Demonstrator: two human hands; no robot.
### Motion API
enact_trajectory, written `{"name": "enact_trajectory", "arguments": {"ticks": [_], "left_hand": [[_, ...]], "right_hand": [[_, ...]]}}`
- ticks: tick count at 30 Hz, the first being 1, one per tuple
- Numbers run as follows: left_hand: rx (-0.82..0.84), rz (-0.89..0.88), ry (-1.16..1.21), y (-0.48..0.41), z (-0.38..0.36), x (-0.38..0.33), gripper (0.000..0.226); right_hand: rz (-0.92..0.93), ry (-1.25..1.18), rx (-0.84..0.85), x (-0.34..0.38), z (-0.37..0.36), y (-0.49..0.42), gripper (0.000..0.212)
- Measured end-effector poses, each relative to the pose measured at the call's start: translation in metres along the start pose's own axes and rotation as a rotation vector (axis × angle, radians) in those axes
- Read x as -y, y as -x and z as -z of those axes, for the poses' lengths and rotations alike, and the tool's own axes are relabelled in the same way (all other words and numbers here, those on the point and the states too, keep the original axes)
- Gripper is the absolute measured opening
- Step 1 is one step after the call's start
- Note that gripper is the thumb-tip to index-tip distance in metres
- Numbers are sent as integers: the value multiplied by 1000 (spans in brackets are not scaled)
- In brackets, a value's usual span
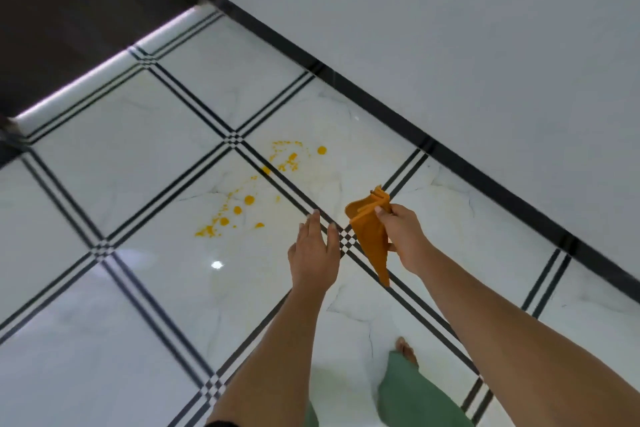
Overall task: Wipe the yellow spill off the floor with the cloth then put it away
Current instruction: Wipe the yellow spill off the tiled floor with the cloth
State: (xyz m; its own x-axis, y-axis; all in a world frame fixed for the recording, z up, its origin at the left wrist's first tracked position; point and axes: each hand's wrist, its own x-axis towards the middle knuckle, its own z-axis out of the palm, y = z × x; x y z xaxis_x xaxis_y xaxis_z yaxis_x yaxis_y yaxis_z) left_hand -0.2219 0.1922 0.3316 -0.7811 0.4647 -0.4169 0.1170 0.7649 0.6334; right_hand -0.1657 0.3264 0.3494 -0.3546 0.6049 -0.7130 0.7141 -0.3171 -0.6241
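Note:
A yellow spill (249,199) of drops and streaks lies on the glossy white floor tiles, spread from about the middle of the view up to the right. My right hand (403,236) pinches an orange cloth (372,236) by its upper edge, and the cloth hangs down in a point above the floor. My left hand (315,250) is beside it on the left, fingers straight and apart from the cloth, holding nothing. Both hands are high above the floor, to the right of the spill.
A white wall (450,28) with a black skirting strip (381,104) runs diagonally along the right. A dark door or panel (69,11) fills the upper left. My bare foot (407,350) and green trouser leg (415,395) stand at the bottom.

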Motion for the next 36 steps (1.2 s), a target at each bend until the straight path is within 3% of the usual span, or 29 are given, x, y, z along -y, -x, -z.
{"name": "enact_trajectory", "arguments": {"ticks": [9, 14, 18, 26, 36], "left_hand": [[-183, 127, 447, 122, 196, -15, 52], [-241, 110, 547, 144, 281, 23, 49], [-304, 134, 586, 143, 332, 49, 50], [-353, 138, 587, 93, 426, 89, 50], [-278, 105, 526, -64, 559, 88, 52]], "right_hand": [[62, -68, 88, 106, -44, 190, 27], [55, -290, 224, 138, -110, 246, 25], [70, -303, 353, 165, -164, 271, 27], [94, -311, 391, 239, -257, 267, 30], [95, -350, 283, 381, -361, 201, 54]]}}
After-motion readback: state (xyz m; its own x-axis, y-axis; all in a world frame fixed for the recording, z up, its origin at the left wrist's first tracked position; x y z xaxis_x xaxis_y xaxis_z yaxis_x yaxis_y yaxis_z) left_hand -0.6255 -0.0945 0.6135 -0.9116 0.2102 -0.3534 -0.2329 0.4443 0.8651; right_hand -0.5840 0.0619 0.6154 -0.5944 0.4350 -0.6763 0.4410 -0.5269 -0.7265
